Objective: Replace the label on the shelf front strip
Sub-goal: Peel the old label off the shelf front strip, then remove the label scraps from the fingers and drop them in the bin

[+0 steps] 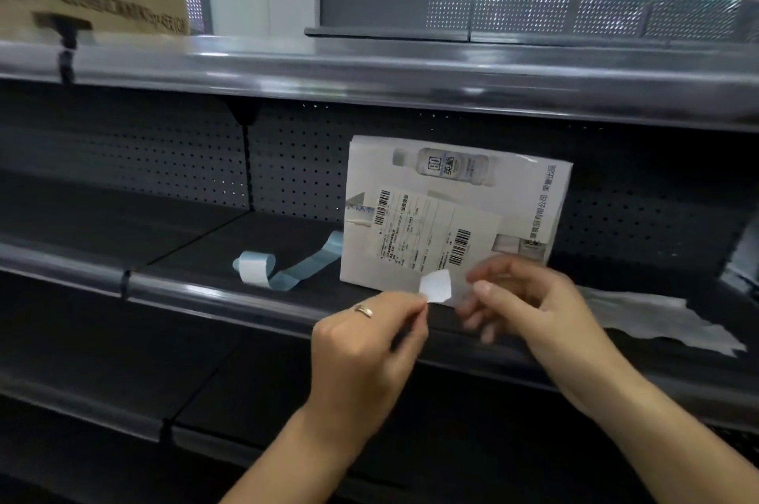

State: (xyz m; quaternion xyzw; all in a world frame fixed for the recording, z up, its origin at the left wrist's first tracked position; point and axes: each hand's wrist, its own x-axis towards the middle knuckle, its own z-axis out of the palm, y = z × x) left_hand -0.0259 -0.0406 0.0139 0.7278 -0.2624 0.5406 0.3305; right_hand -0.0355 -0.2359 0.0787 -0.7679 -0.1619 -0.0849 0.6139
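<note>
- The left hand (361, 343) is pinching a small white label (436, 287) by its lower corner, probably so its sticky face is touching nothing.
- The right hand (530, 298) is hovering just right of the label, fingers loosely curled and blurred; it seems to be holding nothing.
- The label is hanging just above the strip (246, 300), ready for pressing on.
- The roll (263, 267) is lying on the shelf to the left, within reach.
- A box (451, 212) is standing behind the hands.
</note>
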